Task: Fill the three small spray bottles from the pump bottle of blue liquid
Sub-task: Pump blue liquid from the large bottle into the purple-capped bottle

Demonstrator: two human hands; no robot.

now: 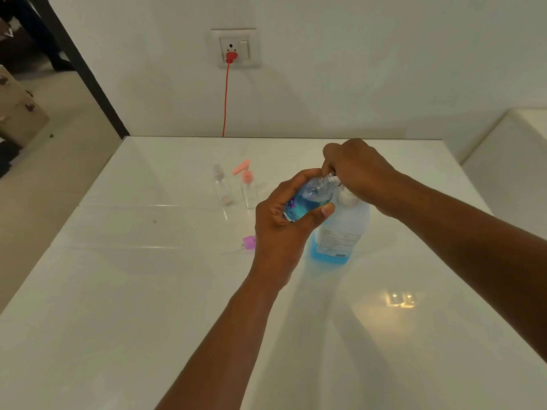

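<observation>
Left hand (285, 223) holds bottle (310, 199) at pump (344, 196).

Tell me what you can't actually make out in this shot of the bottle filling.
All in the head view:
- Pump bottle: its pump head is hidden under the right hand, so whether liquid is flowing is unclear.
- Small bottle: the left hand covers its lower part, hiding the base.
- Pump bottle label: print too small to read.
- Clear bottle: too faint to judge any contents.
- Purple cap: partly hidden behind the left hand.
</observation>
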